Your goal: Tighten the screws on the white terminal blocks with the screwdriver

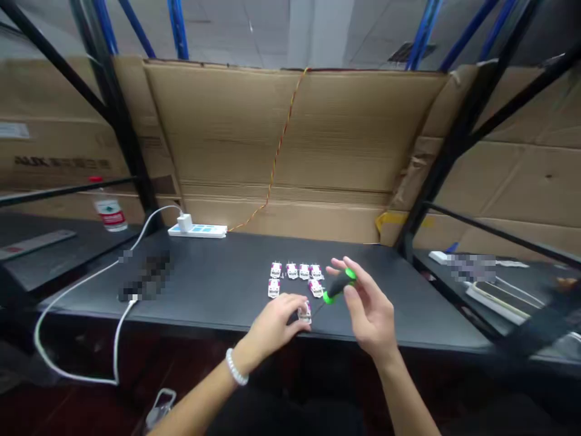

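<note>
My left hand [278, 324] rests on the dark table [218, 284] near its front edge, fingers pinched on a small white and pink part [305, 312]. My right hand [368, 312] hovers just to the right, fingers wrapped round a screwdriver with a black and green handle [338, 286]; its shaft slants down toward the held part. Several more small white and pink parts [296, 275] lie in rows on the table just behind my hands. A white bead bracelet [236, 367] sits on my left wrist.
A white power strip [198, 230] with a plugged charger and a long white cable [77, 290] lies at the back left. A blurred dark object [145, 275] sits at left. A bottle [108, 209] stands far left. Cardboard walls and black shelf struts surround the table.
</note>
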The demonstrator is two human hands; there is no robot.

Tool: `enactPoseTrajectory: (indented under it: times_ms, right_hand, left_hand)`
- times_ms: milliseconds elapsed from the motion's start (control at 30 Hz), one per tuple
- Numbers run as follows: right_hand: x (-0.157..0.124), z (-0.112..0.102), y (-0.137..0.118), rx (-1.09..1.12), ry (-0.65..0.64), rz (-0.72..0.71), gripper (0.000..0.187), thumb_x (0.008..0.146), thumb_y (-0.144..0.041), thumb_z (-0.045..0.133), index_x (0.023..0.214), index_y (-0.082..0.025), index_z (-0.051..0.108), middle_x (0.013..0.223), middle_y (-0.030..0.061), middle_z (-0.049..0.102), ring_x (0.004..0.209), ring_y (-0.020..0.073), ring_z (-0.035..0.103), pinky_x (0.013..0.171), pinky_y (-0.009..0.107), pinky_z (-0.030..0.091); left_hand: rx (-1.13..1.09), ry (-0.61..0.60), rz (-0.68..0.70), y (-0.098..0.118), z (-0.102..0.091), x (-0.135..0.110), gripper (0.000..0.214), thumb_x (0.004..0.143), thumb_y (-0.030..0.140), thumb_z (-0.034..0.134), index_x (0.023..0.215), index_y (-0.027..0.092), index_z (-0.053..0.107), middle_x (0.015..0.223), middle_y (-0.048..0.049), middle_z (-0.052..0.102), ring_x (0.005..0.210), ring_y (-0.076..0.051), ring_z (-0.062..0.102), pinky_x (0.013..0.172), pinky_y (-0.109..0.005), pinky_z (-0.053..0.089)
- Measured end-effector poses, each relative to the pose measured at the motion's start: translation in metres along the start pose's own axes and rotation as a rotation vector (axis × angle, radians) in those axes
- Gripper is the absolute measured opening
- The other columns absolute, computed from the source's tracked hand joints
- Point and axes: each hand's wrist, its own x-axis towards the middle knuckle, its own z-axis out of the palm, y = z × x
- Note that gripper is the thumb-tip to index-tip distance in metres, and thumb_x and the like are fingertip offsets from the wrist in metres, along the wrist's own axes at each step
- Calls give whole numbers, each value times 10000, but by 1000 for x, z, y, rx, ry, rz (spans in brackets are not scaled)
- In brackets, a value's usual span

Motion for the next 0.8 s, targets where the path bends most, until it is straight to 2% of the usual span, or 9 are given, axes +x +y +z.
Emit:
enactPoseTrajectory:
  times_ms: [67,167,233,333,433,500,633,700,800]
  right_hand:
    - [2,2,-2,-31,41,-11,407,1052,-285,626,1459,-286,618,1217,109,744,1000,239,783,867,411,673]
    - [7,-1,-4,-258,170,-152,405,927,-325,818,1315,-269,717,989,58,711,755,184,698,676,334,644]
    - [9,-4,-4,-365,195,-225,465,909,-361,835,1345,-258,709,976,66,702,715,181,661,635,334,633]
    - [9,-9,-2,-283,92,-197,492,1026,-351,657,1504,-251,596,1240,145,720,953,250,752,822,424,673]
    - [7,-10,-1,-67,-16,-68,454,1101,-277,479,1551,-272,544,1403,143,699,1147,271,766,993,478,643]
    - [7,-9,-1,-37,4,-16,402,1084,-276,546,1479,-285,618,1284,110,749,1075,247,778,960,437,651]
    - [9,-7,-2,-176,132,-83,361,973,-293,747,1334,-282,733,1076,76,734,886,208,719,797,363,645]
    - [10,-7,-1,-171,106,-106,420,999,-300,701,1417,-274,687,1167,109,732,951,232,728,823,394,650]
    - [8,-7,0,-23,-16,-55,469,1075,-273,549,1542,-299,573,1377,131,707,1158,272,740,975,472,637]
  left_hand:
    - [-3,-5,-8,1,0,0,227,878,237,880,1042,229,724,1278,-53,778,1203,-267,707,1085,-384,526]
    - [-3,-8,-31,0,0,1,239,871,247,885,1048,230,725,1281,-65,777,1199,-280,706,1087,-405,525]
    - [-4,-11,-39,0,0,1,223,881,255,875,1049,229,730,1284,-72,774,1196,-283,704,1089,-412,524]
    - [-9,-2,-39,-1,0,0,221,892,277,866,1062,230,733,1286,-73,770,1195,-282,701,1089,-411,523]
    - [-15,-5,-37,0,-1,1,220,888,272,871,1048,227,726,1284,-65,772,1189,-275,704,1086,-404,521]
    - [-15,-11,-36,1,-2,2,209,888,255,870,1034,226,724,1273,-59,777,1185,-272,706,1086,-404,517]
    - [-19,-9,-34,4,-3,4,200,891,259,865,1030,227,725,1261,-62,779,1184,-276,710,1084,-408,518]
    - [-25,-8,-24,3,-2,4,203,895,266,863,1038,227,723,1265,-66,778,1184,-275,711,1084,-407,522]
    - [-25,-11,-11,2,-2,4,206,898,256,862,1045,228,721,1257,-60,781,1181,-268,708,1074,-399,525]
